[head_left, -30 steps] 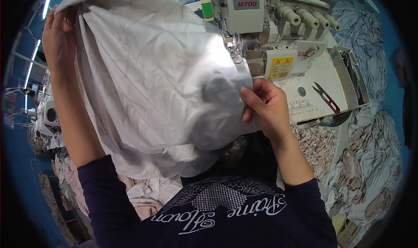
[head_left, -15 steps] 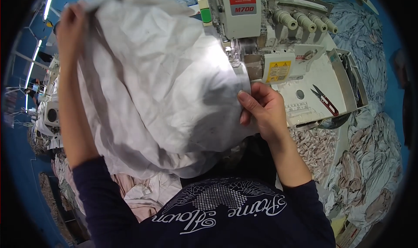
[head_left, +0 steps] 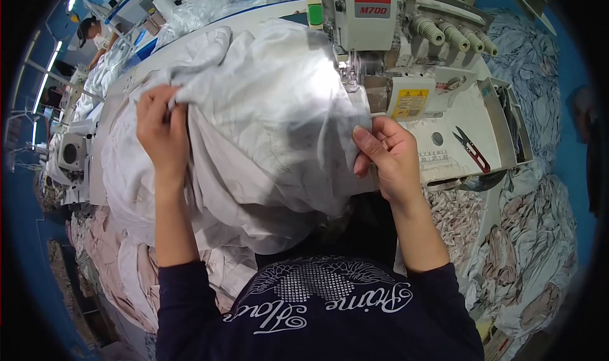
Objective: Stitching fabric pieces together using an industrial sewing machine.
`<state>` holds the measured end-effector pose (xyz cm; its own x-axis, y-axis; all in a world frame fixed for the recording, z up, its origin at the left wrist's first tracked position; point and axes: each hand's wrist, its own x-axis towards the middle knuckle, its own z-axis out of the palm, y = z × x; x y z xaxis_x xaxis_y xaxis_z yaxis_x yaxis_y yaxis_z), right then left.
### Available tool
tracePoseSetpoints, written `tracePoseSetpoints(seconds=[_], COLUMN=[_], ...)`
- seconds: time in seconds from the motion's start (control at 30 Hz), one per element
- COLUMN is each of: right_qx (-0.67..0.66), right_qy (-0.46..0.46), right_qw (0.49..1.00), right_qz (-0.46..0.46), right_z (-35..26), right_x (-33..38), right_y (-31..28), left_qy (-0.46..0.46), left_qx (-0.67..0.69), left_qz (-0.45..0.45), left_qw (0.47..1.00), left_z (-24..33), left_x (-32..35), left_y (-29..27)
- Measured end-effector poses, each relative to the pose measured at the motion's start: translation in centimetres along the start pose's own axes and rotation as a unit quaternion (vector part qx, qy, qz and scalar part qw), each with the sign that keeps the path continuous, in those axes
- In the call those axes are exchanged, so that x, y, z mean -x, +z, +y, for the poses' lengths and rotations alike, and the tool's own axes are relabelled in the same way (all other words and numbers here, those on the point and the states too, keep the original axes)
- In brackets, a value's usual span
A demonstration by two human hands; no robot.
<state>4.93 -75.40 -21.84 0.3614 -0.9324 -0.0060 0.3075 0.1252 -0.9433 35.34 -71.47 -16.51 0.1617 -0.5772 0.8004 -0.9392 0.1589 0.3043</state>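
A large white cloth [head_left: 254,126] lies bunched over the table and hangs toward my lap. Its right edge runs up under the presser foot [head_left: 351,75] of a white overlock sewing machine [head_left: 366,28], where a lamp lights it brightly. With my right hand [head_left: 388,155] I pinch that edge between thumb and fingers, just below the foot. My left hand [head_left: 162,117] grips a fold at the cloth's left part, fingers curled around it. The needle area is small and partly blurred.
Red-handled thread snips [head_left: 472,150] lie on the machine's bed, beside an open side tray [head_left: 504,120]. Heaps of crumpled fabric [head_left: 526,253] fill the right side. Pinkish cloths [head_left: 117,253] hang at the lower left. Another person [head_left: 94,34] is far back at the left.
My left hand has come down and to the right, lowering its part of the cloth onto the table. My right hand stays at the edge near the foot. The view has shifted slightly.
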Motion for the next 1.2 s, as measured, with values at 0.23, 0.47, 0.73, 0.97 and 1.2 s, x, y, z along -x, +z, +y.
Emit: tracePoseSetpoints(seconds=[0.23, 0.47, 0.73, 0.97, 1.2], right_qx=[-0.025, -0.031, -0.041, -0.017, -0.013], right_qy=[-0.005, -0.002, -0.002, 0.002, 0.014], right_qw=[1.000, 0.999, 0.999, 1.000, 1.000], right_qz=[-0.012, -0.010, -0.011, 0.019, -0.002], right_z=[0.0, 0.1, -0.1, -0.4, -0.2], right_x=[0.0, 0.0, 0.1, 0.0, 0.0], right_y=[-0.1, 0.1, 0.1, 0.2, 0.0], left_qy=[0.110, 0.187, 0.159, 0.062, 0.008], left_qx=[-0.044, -0.120, -0.182, 0.015, -0.064], left_qz=[0.060, 0.081, 0.079, -0.336, -0.135], left_qw=[0.991, 0.972, 0.967, 0.940, 0.989], left_z=[-0.5, -2.6, -2.4, 0.4, -1.2], left_x=[-8.1, -13.7, -17.6, -0.8, 1.6], left_y=[0.8, 2.2, 3.7, 0.5, 0.4])
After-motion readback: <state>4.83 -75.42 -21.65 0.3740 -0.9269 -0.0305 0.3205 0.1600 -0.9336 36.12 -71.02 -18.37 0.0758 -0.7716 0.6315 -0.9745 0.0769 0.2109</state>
